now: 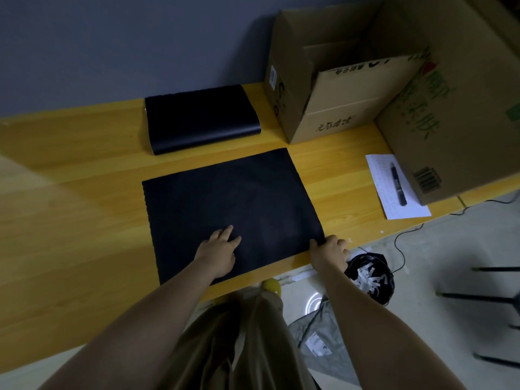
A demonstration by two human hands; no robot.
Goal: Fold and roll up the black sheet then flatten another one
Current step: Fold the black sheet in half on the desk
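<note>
A black sheet [230,204] lies flat on the yellow wooden table [84,215], in front of me. My left hand [219,250] rests palm down on its near part, fingers spread. My right hand [330,253] pinches the sheet's near right corner at the table's edge. Behind it, near the wall, lies a second black sheet [201,118], folded over into a flat bundle.
Two open cardboard boxes stand at the back right, a smaller one [332,108] and a large one [450,114]. A white paper [394,190] with a pen [398,182] lies beside them. Below the table's edge sits a black bin [368,277] with paper scraps.
</note>
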